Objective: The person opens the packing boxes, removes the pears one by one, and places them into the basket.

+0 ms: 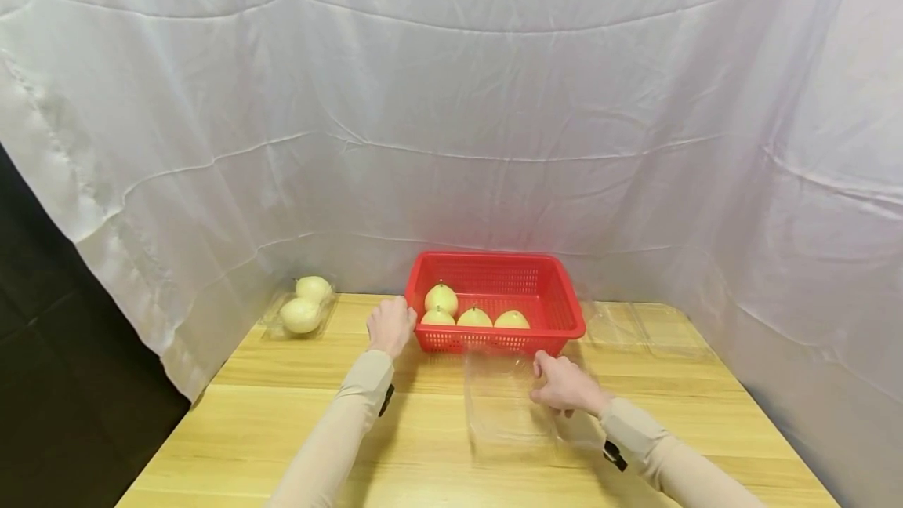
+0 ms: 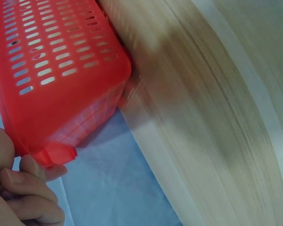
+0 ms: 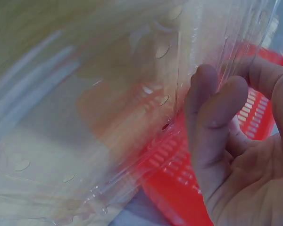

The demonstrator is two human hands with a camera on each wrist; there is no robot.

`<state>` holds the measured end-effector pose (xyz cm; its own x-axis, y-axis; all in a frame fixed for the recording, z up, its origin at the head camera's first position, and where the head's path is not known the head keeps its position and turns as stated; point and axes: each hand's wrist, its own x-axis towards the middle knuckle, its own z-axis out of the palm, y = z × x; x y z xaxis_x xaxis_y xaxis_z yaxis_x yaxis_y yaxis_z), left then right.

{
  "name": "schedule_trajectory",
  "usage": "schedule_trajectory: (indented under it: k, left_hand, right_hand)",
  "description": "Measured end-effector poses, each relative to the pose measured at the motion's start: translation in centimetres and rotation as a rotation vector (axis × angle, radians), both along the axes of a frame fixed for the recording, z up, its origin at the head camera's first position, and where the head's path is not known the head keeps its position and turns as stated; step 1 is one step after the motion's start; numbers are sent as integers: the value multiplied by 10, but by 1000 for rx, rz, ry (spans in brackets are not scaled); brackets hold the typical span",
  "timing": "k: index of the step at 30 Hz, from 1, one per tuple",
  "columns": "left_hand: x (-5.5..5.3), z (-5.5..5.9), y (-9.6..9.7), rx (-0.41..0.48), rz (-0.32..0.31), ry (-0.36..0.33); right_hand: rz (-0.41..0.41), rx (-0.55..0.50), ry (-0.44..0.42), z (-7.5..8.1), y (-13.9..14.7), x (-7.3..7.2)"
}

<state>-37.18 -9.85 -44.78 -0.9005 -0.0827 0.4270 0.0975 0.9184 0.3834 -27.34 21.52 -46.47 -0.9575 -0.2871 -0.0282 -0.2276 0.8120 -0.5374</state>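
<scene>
A red plastic basket (image 1: 564, 281) stands at the back of the table, with several pale yellow pears (image 1: 440, 299) inside along its left and front. My left hand (image 1: 390, 326) grips the basket's left end; in the left wrist view its fingers (image 2: 30, 188) curl at the lip of the rim. In front of the basket, a clear plastic clamshell box (image 1: 502, 410) appears with its lid open. My right hand (image 1: 567, 384) pinches an edge of this box between thumb and fingers, and the right wrist view shows the clear wall (image 3: 146, 61) close beside the fingers (image 3: 212, 117).
On the back left of the table, two more pears (image 1: 300, 314) lie in another clear box (image 1: 328, 306). Further clear plastic boxes (image 1: 656, 328) sit at the back right. A pale curtain (image 1: 451, 100) hangs behind and on both sides of the wooden table (image 1: 247, 429).
</scene>
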Motion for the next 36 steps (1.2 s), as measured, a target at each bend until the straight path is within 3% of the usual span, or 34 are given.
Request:
schedule_trajectory:
  k: [14,28,36]
  left_hand:
    - [-1,3,-2,0,13,3]
    - [1,2,0,1,6,8]
    - [3,1,1,9,4,8]
  right_hand:
    - [20,55,-10,13,62,-2]
    - [-66,123,-32,14,111,6]
    - [-140,112,-116,15,141,12]
